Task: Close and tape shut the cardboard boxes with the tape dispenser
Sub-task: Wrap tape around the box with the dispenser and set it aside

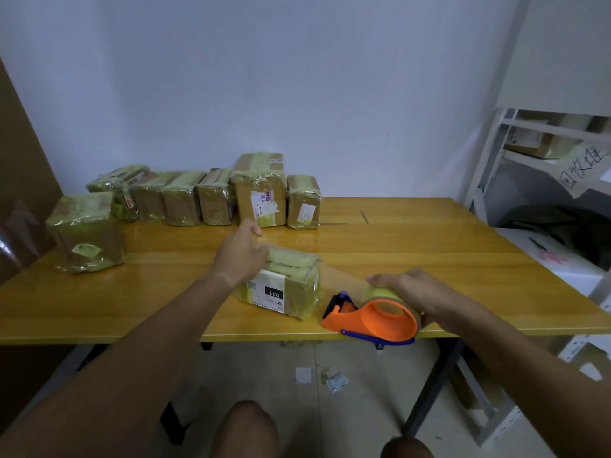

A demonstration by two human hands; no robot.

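Box point(284, 285) between both hands

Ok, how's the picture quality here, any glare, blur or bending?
Head view: dim, even light; soft glare on the glossy table and on the taped box; wide-angle bending curves the shelf at the right; the left hand is slightly blurred.

One cardboard box point(284, 285) is placed near the front edge of the tabletop point(429, 246), with the tape dispenser point(373, 317) just right of it. A row of taped boxes point(211, 196) is set behind, along the wall. A shelf unit point(545, 150) is positioned right of the tabletop.
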